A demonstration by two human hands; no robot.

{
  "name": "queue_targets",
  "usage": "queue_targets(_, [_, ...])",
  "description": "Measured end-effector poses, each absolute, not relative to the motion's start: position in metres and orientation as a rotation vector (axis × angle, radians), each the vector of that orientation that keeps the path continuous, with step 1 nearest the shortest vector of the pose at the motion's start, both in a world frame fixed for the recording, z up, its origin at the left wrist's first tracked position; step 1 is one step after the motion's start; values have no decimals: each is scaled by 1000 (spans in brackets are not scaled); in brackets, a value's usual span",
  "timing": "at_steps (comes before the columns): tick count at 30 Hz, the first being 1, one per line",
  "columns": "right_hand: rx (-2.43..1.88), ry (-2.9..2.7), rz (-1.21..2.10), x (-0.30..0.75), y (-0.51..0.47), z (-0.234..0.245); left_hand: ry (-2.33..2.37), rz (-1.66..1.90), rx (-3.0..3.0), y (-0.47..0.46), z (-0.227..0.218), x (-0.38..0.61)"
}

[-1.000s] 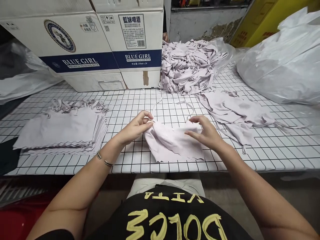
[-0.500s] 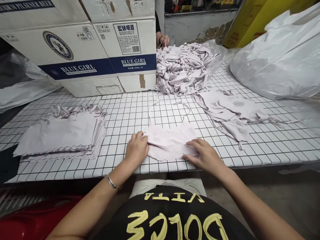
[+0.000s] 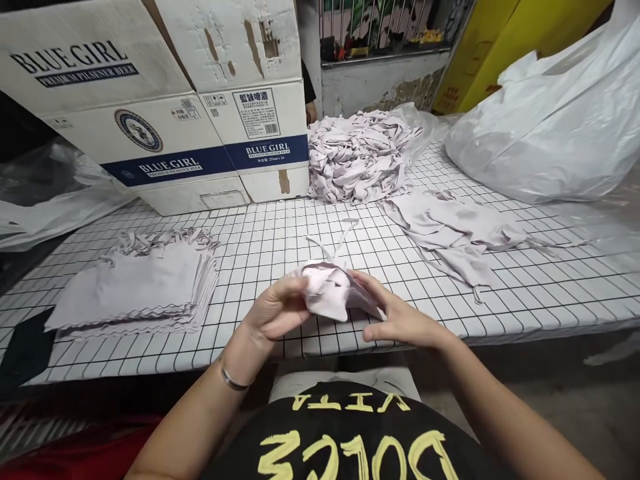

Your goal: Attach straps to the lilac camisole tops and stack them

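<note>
left hand [image 3: 277,313]: fingers curled shut round the left end of the pale lilac garment [image 3: 330,293], pinching the bunched fabric; a metal bangle [image 3: 233,381] sits on that wrist.
right hand [image 3: 397,319]: flatter, fingers extended, thumb and fingertips touching the garment's right edge; hand looks loosely closed on the cloth, though the contact side is hidden under the fabric, so a firm grip can't be confirmed.
garment position: folded/bunched between both hands, lifted just off the near edge of the table [image 3: 525,293], in front of the person's torso.
straps [image 3: 336,241]: two thin straps trail from the garment away from the person, lying on the table surface.
table: white cover with black grid lines.
folded stack [image 3: 135,287]: neat pile of the same lilac pieces, left of the hands, well apart from them.
loose pieces [image 3: 450,230]: a few unfolded lilac garments spread flat, right of centre, beyond the right hand.
heap [image 3: 357,157]: large jumbled pile of the same fabric at the far side of the table, just beside the boxes.
cardboard boxes [image 3: 165,113]: white and navy, printed "BLUE GIRL", stacked at the far left.
plastic bag [image 3: 550,127]: big white bag, far right on the table.
shirt [image 3: 350,443]: black with yellow lettering, bottom of view.
</note>
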State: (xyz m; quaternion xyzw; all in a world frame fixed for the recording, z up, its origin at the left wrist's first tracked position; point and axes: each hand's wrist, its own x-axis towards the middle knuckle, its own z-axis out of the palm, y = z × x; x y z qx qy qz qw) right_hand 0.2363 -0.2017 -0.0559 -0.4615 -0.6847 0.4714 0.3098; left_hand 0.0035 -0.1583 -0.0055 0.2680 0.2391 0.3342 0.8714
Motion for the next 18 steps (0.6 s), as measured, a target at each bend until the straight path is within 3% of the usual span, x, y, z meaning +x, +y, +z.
queue_targets(9, [-792,-1446,1683,219,-208,-29,416,605,599,-180,25,23])
queue_targets(14, [-1286,-1442,1263,207,-213,-50,412,562,647,-195,35,18])
queue_targets(18, [-1278,-1409,1573,211,-219,-67,412,696,757,-204,38,3])
